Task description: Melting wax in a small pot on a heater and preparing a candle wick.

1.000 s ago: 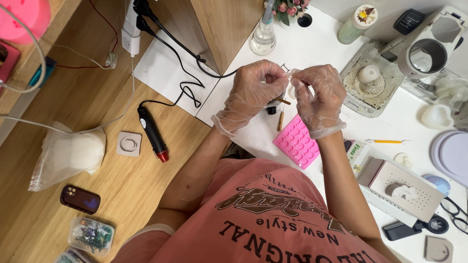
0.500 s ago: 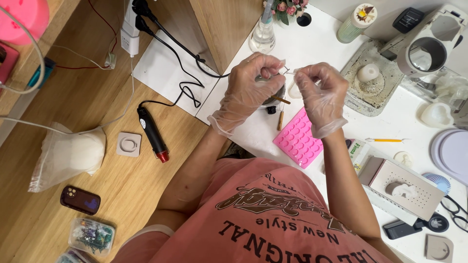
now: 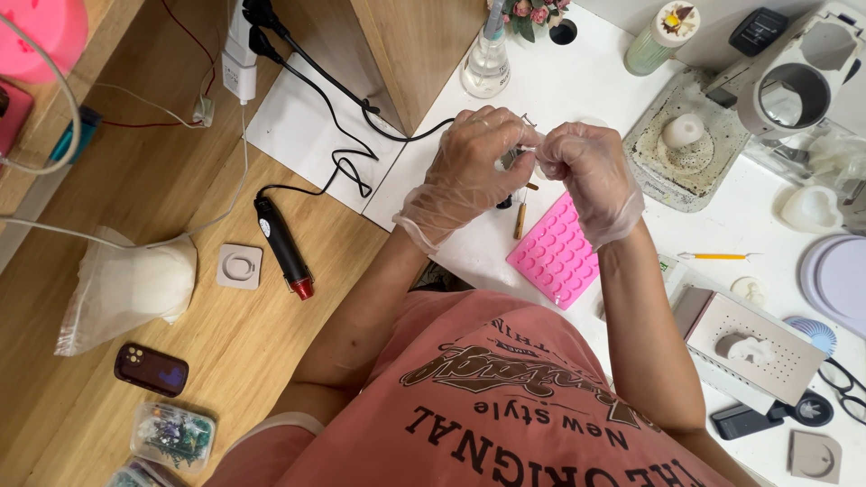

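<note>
The two gloved hands have come back together above the white desk. Half a second ago a clear gap lay between them; now the left hand and the right hand meet at the fingertips, pinching a small thin metal piece between them. The left hand has also dropped slightly lower, closer to the pink mould.
</note>
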